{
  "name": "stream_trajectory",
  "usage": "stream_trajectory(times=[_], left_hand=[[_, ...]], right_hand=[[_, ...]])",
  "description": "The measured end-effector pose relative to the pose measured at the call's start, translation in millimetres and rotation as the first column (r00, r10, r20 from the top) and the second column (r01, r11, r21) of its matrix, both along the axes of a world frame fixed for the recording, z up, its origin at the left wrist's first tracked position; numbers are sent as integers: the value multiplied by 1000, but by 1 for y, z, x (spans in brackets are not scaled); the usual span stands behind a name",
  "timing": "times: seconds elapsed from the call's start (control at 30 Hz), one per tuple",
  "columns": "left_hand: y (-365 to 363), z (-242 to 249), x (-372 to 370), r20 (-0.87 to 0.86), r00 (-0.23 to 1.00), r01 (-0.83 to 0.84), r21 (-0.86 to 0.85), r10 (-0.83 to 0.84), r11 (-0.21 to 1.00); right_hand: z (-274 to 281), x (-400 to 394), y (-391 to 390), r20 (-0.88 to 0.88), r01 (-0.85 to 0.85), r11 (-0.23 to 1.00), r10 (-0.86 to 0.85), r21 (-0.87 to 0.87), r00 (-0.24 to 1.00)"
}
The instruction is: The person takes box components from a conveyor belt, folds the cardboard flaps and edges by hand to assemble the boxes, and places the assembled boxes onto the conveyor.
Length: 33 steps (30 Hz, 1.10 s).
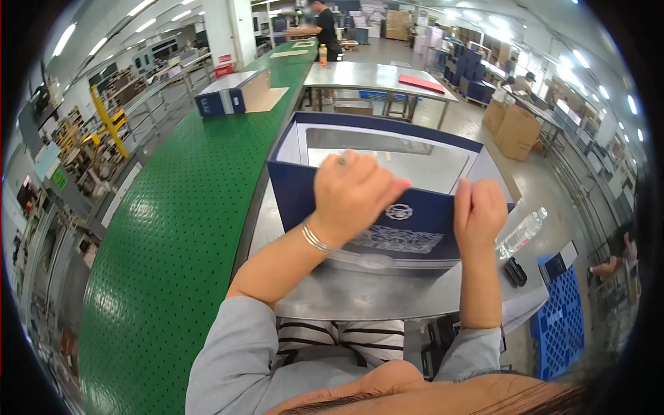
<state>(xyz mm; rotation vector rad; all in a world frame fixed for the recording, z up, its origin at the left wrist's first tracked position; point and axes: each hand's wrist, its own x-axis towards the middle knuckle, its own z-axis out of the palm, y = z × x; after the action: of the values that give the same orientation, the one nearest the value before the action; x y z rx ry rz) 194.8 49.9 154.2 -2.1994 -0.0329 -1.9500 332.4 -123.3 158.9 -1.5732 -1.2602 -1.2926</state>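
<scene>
A dark blue open box (429, 209) with white inner walls stands on the metal table in front of me. Its near wall carries a round white logo and white print. My left hand (349, 196), with bracelets at the wrist, is closed at the top edge of that wall, left of the logo; its fingertips are partly hidden. At the near right corner, my right hand (479, 211) is closed on the box's edge, thumb toward the inside.
Left runs a green perforated belt (166, 207) bearing another box (232, 93). A clear bottle (522, 234) and a black object (514, 272) lie right on the metal table (332, 294). Beyond are a second table (360, 76) with a red item (421, 84), cartons and a person (326, 29).
</scene>
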Motion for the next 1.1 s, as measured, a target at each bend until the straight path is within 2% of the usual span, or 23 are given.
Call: stream_trajectory(times=[0.03,0.07,0.13,0.2,0.23,0.3,0.33,0.37,0.43,0.47,0.53,0.63,0.83,0.97,1.1], left_hand=[[11,-1,0,-34,997,72,-61,-74,996],[27,1,2,-30,995,97,-57,-99,994],[69,7,5,-75,986,147,-32,-149,989],[117,6,3,-137,938,289,-204,-319,935],[135,7,-2,-140,938,284,-207,-316,936],[159,8,-9,-65,844,475,-372,-533,798],[155,4,-15,-84,868,394,-482,-488,783],[134,4,-21,-139,923,281,-390,-358,877],[83,-8,-24,-99,793,571,-221,-601,790],[52,-8,-32,-149,797,576,-105,-586,811],[13,-18,-43,-144,793,589,-67,-592,805],[21,-18,-50,-232,789,564,-92,-569,820],[17,-9,-47,-255,768,582,-103,-587,807],[9,-5,-43,-131,826,552,-9,-549,833],[-11,-10,-40,-149,820,556,-30,-553,831]], right_hand=[[-1,-10,-5,24,-65,998,65,17,998],[1,-25,-10,162,-164,986,160,12,974],[-17,-48,-41,339,-268,955,295,-125,894],[-19,-76,-79,271,-323,882,422,-343,865],[-21,-73,-78,267,-328,880,426,-343,865],[-33,-65,-72,169,-398,913,408,-92,897],[-34,-59,-63,176,-389,917,399,-87,900],[-34,-50,-51,191,-378,923,385,-76,903],[-36,-43,-22,180,-386,922,387,-43,904],[-36,-42,-9,152,-394,919,394,-32,906],[-37,-43,7,159,-414,910,406,18,900],[-42,-44,22,158,-474,869,452,144,878],[-27,-44,27,38,-527,825,531,204,846],[-12,-46,23,-49,-421,906,419,-33,906],[-11,-42,26,-81,-369,920,361,-130,929]])
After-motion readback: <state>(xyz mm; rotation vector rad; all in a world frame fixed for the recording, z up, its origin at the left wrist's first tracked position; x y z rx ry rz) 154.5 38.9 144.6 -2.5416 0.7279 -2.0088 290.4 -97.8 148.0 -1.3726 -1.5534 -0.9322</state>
